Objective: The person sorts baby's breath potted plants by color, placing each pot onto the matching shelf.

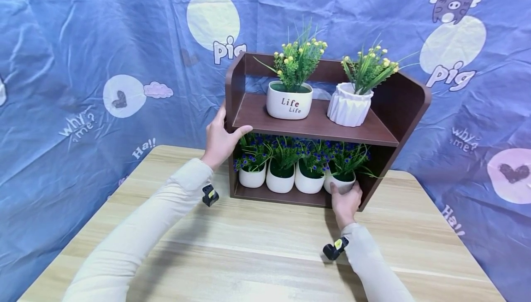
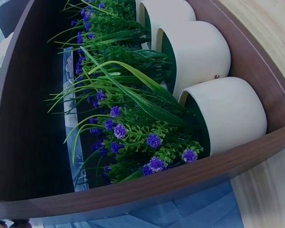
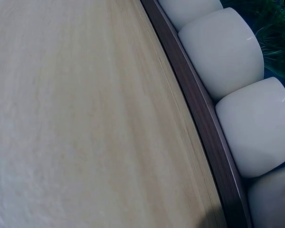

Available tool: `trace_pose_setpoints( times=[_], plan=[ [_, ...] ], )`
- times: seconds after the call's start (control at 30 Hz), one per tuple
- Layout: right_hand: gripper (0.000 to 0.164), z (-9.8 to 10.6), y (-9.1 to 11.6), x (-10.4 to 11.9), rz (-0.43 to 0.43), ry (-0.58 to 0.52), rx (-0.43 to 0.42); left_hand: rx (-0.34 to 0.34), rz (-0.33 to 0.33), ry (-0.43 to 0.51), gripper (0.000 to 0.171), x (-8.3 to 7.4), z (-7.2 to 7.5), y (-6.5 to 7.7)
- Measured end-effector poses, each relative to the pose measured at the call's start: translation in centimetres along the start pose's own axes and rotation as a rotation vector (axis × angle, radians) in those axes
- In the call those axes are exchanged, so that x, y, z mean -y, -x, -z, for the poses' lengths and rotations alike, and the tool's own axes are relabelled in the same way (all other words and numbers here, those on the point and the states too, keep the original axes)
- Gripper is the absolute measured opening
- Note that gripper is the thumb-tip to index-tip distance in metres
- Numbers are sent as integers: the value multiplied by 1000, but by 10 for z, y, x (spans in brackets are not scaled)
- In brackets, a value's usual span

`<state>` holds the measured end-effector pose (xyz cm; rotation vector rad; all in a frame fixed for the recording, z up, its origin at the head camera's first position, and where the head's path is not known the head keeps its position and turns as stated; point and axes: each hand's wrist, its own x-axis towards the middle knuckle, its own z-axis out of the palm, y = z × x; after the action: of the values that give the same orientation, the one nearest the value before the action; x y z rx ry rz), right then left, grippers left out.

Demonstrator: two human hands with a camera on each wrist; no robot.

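Note:
A dark brown two-tier wooden shelf (image 1: pixel 315 131) stands on the table. My left hand (image 1: pixel 221 140) grips its left side panel, thumb over the front edge by the middle board and fingers on the outer face. On the lower tier several white flowerpots (image 2: pixel 232 114) with purple-blue flowers (image 2: pixel 154 140) and green leaves stand side by side. Around the rightmost flowerpot (image 1: pixel 341 183) my right hand (image 1: pixel 347 203) holds on, thumb at its front left and fingers at its right. In the right wrist view just a fingertip shows beside that pot (image 3: pixel 270 199).
Up on the top tier are a white pot lettered "Life" (image 1: pixel 289 103) and a ribbed white pot (image 1: pixel 350 106), both with yellow-flowered plants. The light wood table (image 1: pixel 249 246) extends in front. A blue printed cloth (image 1: pixel 103 39) hangs behind.

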<state>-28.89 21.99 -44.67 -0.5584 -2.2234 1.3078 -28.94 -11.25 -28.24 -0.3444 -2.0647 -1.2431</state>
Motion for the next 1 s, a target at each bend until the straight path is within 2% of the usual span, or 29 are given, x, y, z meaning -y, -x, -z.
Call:
trace_pose_setpoints(
  times=[0.57, 0.83, 0.9, 1.0],
  plan=[
    [79, 4, -4, -2, 2, 48, 46, 0, -3, 11, 90, 0, -2, 1],
    [76, 5, -2, -1, 4, 15, 45, 8, 7, 21, 90, 1, -1, 1],
    [76, 7, 0, 0, 10, 7, 64, 7, 16, 35, 88, 1, -1, 1],
    [77, 12, 4, 1, 15, -4, 111, 16, 50, 110, 81, 3, 1, 4]
  ],
)
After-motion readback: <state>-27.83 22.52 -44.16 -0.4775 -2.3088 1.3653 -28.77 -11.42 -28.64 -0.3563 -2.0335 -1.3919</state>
